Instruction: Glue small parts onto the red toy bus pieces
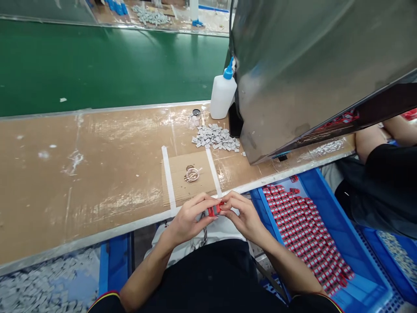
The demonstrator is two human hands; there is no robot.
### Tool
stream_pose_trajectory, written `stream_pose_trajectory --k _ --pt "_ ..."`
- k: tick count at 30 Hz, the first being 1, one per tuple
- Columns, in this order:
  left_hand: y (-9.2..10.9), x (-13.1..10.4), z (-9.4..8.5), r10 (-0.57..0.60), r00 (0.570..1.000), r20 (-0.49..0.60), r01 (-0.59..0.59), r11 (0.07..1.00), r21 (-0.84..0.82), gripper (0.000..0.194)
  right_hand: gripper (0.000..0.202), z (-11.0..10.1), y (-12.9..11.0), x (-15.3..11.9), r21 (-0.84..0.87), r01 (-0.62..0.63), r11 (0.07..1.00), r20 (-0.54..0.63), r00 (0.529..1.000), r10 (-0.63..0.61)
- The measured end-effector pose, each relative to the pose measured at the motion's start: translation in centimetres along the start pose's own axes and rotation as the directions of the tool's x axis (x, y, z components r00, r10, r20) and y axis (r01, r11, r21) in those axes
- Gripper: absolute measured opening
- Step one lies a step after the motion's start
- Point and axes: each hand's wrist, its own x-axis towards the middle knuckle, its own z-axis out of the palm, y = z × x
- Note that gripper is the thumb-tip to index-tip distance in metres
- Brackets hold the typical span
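Between my two hands, just over the table's front edge, is a small red and grey plastic part [214, 211]. My left hand [194, 214] pinches it from the left, thumb below and fingers above. From the other side the fingertips of my right hand [240, 213] close on its right end, partly hiding it. Beyond my hands a cardboard pad [180, 161] is taped to the table, bearing a small clear cup [193, 174] with a dark ring-shaped stain around it. Behind that lies a pile of small grey pieces [216, 137].
A white bottle with a blue nozzle [223, 96] stands beside a large metal housing [306, 65]. At right below, a blue crate [365, 261] holds rows of red parts [306, 230]. Grey pieces [39, 282] fill a bin at lower left. A green belt [107, 69] runs behind; another person's arm [371, 141] is at right.
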Motion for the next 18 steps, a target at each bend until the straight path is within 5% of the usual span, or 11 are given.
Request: stream_pose_trajectory --k 6,14,18 --pt "0.0 1.2 0.7 -0.026 1.0 -0.005 0.026 0.999 -0.024 0.033 0.008 -0.6 -0.4 -0.6 0.024 -0.075 0.997 -0.063 0.995 0.076" --pt "0.1 2.1 0.9 -0.04 0.997 0.062 0.038 0.999 0.02 0.031 0.011 1.2 0.1 -1.5 0.03 -0.091 0.995 -0.202 0.975 0.095" --pt "-0.5 2.1 1.1 -0.109 0.989 0.097 0.109 0.994 0.006 0.047 0.018 -3.2 2.1 -2.8 -0.13 -0.153 0.98 -0.302 0.947 0.108"
